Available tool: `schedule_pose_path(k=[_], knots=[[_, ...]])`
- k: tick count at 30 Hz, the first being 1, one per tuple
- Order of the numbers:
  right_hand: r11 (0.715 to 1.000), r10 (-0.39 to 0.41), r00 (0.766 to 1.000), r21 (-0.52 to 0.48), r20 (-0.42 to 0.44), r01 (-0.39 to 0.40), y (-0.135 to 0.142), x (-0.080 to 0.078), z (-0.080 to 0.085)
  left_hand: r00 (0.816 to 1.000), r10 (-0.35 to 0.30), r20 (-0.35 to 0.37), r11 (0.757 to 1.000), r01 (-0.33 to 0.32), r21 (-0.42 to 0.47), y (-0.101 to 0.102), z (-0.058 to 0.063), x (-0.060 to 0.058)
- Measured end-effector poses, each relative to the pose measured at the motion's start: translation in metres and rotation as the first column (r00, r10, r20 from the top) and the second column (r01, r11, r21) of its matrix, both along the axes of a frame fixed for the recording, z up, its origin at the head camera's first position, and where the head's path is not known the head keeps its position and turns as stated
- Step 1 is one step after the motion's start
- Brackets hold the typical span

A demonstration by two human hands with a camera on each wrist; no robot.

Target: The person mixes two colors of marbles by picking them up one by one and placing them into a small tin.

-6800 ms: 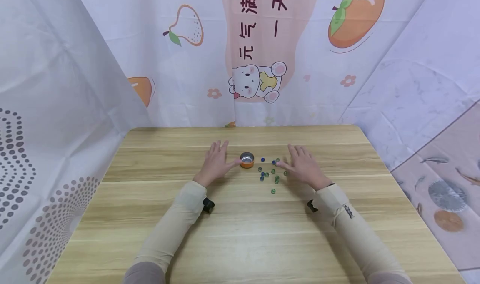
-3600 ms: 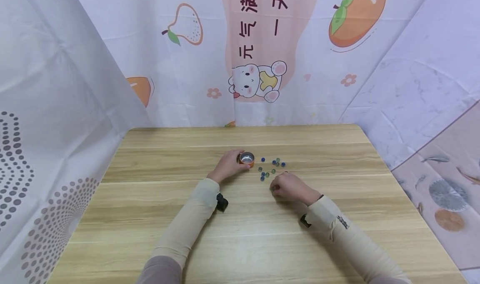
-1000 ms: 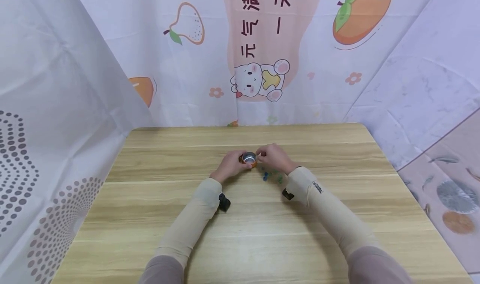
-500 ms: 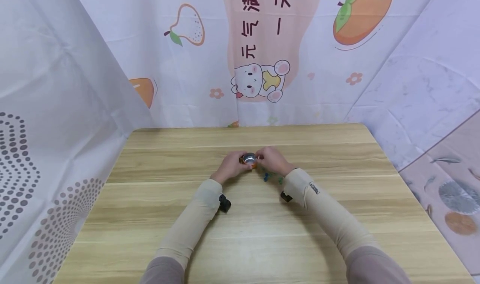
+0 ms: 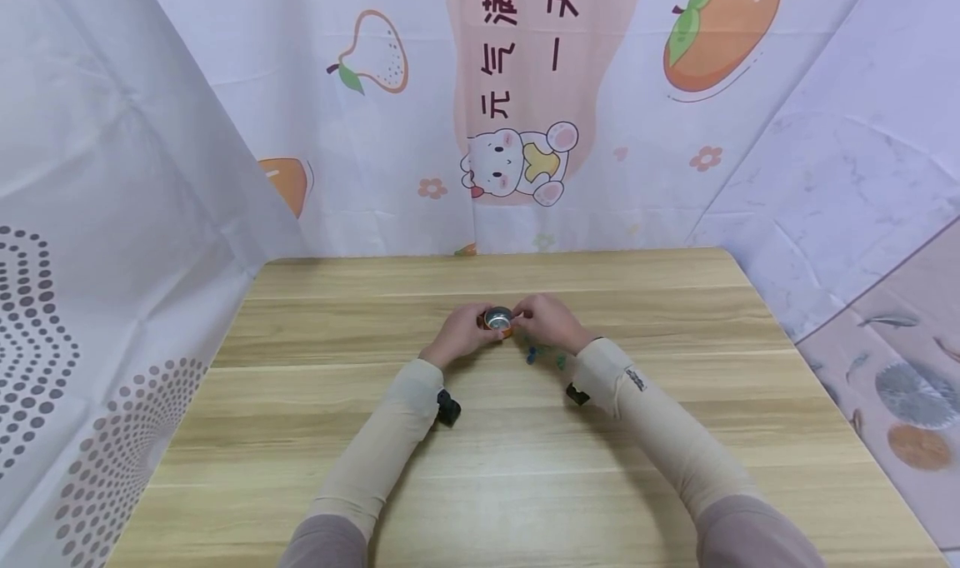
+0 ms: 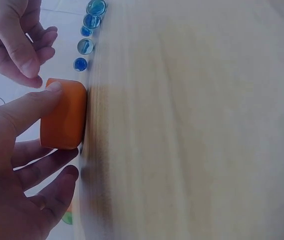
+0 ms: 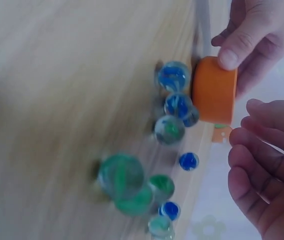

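My left hand (image 5: 460, 333) grips a small round orange tin (image 6: 64, 117), thumb on one side and fingers on the other. The tin's bare metal inside (image 5: 498, 321) faces up, and no marble shows in it in the head view. My right hand (image 5: 551, 322) is at the tin's right rim, its fingers loosely bent. Between the right thumb and fingertips (image 7: 237, 136) nothing shows in the right wrist view. Several glass marbles lie right of the tin, among them a blue marble (image 7: 188, 161) and a green marble (image 7: 122, 176); the right hand hides some in the head view.
The wooden table (image 5: 480, 468) reaches back to a printed curtain (image 5: 420, 135) with fruit and a cartoon animal. A dotted cloth (image 5: 97, 326) hangs at the left, and a patterned cloth (image 5: 892, 368) at the right. A black wrist camera (image 5: 448, 407) sits under the left forearm.
Earlier, both hands lay spread; then the left took hold of the tin while the right reached among the marbles. The right hand has since moved to the tin's rim, staying there this last second.
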State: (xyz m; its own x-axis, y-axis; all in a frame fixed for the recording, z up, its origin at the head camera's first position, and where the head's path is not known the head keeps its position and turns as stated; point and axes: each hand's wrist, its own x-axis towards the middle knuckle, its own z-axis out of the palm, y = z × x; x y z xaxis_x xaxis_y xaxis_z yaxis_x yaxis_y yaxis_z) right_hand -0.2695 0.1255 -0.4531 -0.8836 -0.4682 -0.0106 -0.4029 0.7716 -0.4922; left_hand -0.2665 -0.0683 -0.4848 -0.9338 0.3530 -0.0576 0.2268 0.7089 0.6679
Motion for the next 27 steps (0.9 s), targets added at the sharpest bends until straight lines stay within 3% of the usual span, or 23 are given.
schedule_pose_path(k=[19, 27], knots=[[0.999, 0.003, 1.0, 0.045, 0.021, -0.004, 0.018, 0.009, 0.006, 1.0, 0.023, 0.007, 1.0, -0.023, -0.002, 0.0, -0.002, 0.001], [0.997, 0.016, 0.999, 0.073, 0.03, -0.018, 0.021, 0.011, 0.002, 1.0, 0.025, 0.008, 1.0, -0.025, -0.001, -0.001, -0.003, 0.0]])
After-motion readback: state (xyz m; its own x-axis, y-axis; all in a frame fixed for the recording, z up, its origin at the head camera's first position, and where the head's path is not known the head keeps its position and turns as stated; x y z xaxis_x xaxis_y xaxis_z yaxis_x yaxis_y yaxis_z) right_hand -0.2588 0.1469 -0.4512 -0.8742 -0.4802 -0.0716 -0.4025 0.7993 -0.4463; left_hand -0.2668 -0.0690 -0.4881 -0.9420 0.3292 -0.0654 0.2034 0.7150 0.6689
